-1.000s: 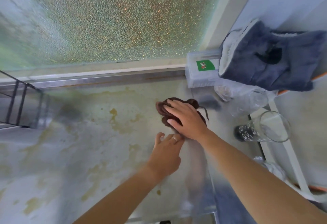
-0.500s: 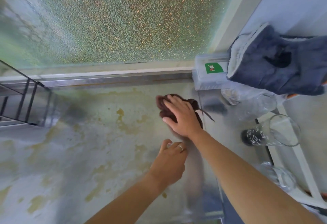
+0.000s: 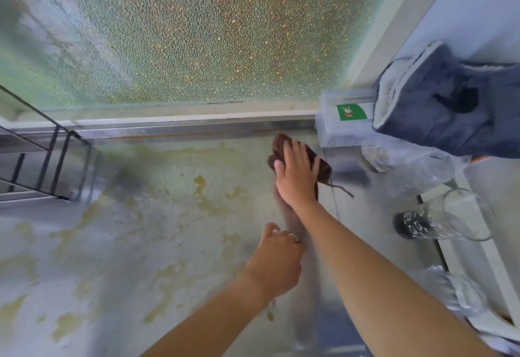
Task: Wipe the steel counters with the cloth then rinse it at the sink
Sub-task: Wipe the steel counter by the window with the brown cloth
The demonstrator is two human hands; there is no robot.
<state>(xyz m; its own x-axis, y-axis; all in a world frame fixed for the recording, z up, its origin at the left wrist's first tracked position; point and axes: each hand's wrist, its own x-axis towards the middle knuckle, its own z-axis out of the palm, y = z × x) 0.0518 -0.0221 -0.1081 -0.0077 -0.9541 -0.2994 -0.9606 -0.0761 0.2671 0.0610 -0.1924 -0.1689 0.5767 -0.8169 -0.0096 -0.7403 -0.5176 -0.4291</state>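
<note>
Cloth (image 3: 315, 159) pushed nearer back rail, right hand (image 3: 295, 176) flat on it, left hand (image 3: 277, 261) loosely curled.

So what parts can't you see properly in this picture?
Head view only:
- Most of the brown cloth: the right hand lies flat over it.
- Left hand fingertips: curled out of sight behind its own knuckles.
- Outside: blurred by the bumpy window glass.
- Black rack: cut off by the left edge.
- The sink: not in the picture.

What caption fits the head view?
Right hand presses brown cloth on stained steel counter; left hand rests nearby.
</note>
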